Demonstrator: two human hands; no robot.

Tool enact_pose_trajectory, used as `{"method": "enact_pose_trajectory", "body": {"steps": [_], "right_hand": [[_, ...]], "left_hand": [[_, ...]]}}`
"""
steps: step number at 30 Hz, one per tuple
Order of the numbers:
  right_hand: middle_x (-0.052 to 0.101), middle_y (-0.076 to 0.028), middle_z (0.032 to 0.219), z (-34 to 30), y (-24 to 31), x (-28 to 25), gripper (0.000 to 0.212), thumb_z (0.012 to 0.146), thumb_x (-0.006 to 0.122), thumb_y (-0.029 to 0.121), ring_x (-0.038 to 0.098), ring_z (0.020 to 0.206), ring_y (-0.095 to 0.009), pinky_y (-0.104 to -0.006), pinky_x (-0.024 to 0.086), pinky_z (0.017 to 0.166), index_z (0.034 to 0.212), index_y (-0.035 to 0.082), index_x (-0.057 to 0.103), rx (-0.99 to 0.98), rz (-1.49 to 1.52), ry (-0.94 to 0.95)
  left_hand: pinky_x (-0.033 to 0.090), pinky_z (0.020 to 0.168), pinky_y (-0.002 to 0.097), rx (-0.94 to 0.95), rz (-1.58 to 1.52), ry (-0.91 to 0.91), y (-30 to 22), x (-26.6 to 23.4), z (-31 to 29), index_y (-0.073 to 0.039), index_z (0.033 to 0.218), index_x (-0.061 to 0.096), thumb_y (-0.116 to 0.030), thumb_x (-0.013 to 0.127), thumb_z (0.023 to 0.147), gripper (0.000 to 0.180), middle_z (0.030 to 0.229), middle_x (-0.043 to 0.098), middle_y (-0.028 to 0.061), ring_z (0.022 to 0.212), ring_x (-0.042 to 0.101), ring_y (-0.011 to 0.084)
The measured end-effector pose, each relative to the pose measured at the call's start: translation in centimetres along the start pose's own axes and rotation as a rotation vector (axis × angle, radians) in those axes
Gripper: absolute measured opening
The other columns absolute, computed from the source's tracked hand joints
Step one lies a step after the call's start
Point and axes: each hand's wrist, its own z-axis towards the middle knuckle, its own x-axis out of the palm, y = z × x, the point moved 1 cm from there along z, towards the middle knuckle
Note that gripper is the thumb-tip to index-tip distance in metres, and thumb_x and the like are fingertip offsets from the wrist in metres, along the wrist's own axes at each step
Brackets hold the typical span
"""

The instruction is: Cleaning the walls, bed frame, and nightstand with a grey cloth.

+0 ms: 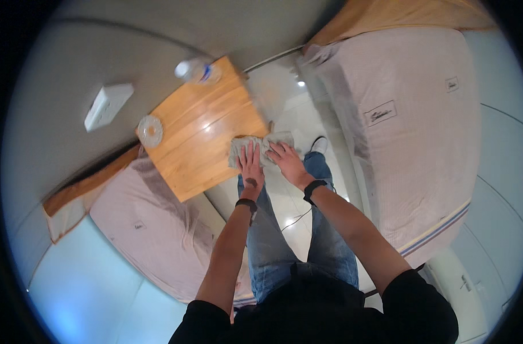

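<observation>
A crumpled grey cloth (237,150) lies at the near right edge of a wooden table (198,114), partly reaching past the edge. My left hand (250,164) rests on its left part, fingers stretched out and lying over the fabric. Beside it, my right hand (288,164) is laid on the cloth's right part with its fingers extended and slightly apart. Both wrists carry dark bands. What is under the palms is hidden.
On the table's far corner stands a clear plastic bottle (207,73) with a white cap. A glass ashtray (151,131) sits at the left corner. Pinkish covered beds (416,137) flank me on both sides. A white socket box (108,106) juts from the wall.
</observation>
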Motion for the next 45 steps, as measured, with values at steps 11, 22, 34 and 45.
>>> {"method": "enact_pose_trajectory", "body": {"steps": [11,22,34,45], "right_hand": [[0.066,-0.019,0.115,-16.7,-16.6,-10.8,0.043,0.077,0.058,0.006,0.062,0.11,-0.036,-0.0418,0.05,0.092,0.119,0.012,0.063,0.35,0.509,0.391],[0.068,-0.017,0.114,-26.4,-14.2,-24.1,0.052,0.073,0.065,0.007,0.064,0.107,-0.03,-0.0401,0.051,0.093,0.125,0.01,0.062,0.507,0.728,0.126],[0.067,-0.018,0.111,-17.3,-3.3,-45.5,0.057,0.074,0.062,0.008,0.064,0.101,-0.035,-0.0403,0.051,0.089,0.131,0.01,0.057,0.441,0.362,-0.071],[0.065,-0.017,0.108,-7.7,0.8,-63.1,0.05,0.074,0.06,0.001,0.063,0.098,-0.038,-0.0453,0.052,0.084,0.123,0.011,0.061,0.255,-0.079,-0.444]], "left_hand": [[0.051,0.089,0.0462,0.339,-0.297,0.819,-17.6,3.9,0.7,-0.008,0.133,0.047,-0.025,0.061,0.092,0.047,0.117,0.064,0.0208,0.106,0.063,0.04],[0.049,0.089,0.0465,0.723,-0.238,0.872,-34.0,-13.3,-0.2,-0.014,0.141,0.045,-0.023,0.063,0.089,0.056,0.113,0.066,0.0204,0.104,0.063,0.0389],[0.049,0.09,0.0436,0.825,-0.24,0.687,-34.6,-28.7,7.2,-0.01,0.134,0.05,-0.026,0.062,0.092,0.046,0.115,0.065,0.02,0.107,0.062,0.0393],[0.05,0.089,0.0442,0.957,-0.282,-0.053,-40.6,-43.7,9.7,-0.014,0.136,0.053,-0.011,0.066,0.079,0.058,0.115,0.062,0.0161,0.106,0.06,0.0368]]}}
